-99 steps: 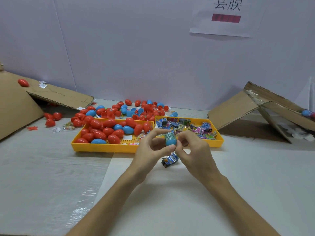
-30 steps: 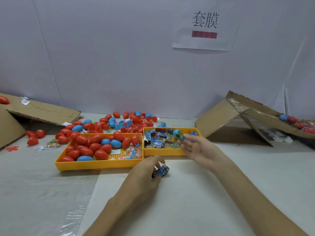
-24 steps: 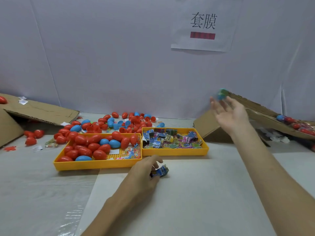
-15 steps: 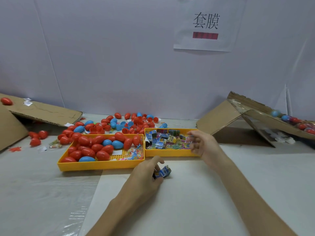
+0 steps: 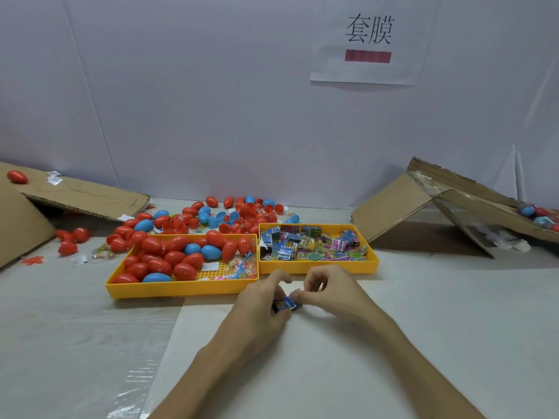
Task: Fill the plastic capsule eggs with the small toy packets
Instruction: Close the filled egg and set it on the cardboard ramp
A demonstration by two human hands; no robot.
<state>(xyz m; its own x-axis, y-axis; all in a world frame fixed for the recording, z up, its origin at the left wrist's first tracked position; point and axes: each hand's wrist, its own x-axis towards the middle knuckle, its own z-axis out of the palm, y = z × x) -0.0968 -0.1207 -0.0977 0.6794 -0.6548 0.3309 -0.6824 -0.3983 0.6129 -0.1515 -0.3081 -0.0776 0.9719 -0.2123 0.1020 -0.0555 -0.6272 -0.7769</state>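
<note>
Both hands meet on the table in front of the two yellow trays. My left hand (image 5: 260, 306) and my right hand (image 5: 331, 290) pinch a small blue toy packet (image 5: 288, 303) between their fingertips, just above the white table cover. The left yellow tray (image 5: 181, 287) holds several red and blue capsule eggs (image 5: 165, 258). Colourful toy packets (image 5: 311, 244) fill the right yellow tray (image 5: 317, 266). No egg is in either hand.
Loose red and blue eggs (image 5: 230, 213) lie behind the trays. A cardboard ramp (image 5: 459, 204) at the right carries several eggs (image 5: 538, 214) at its far end. Flattened cardboard (image 5: 75, 196) with one red egg (image 5: 16, 176) lies at the left.
My right hand tossed the filled blue egg onto the right cardboard ramp, then came back down to the packet. My left hand stayed on the packet throughout.
</note>
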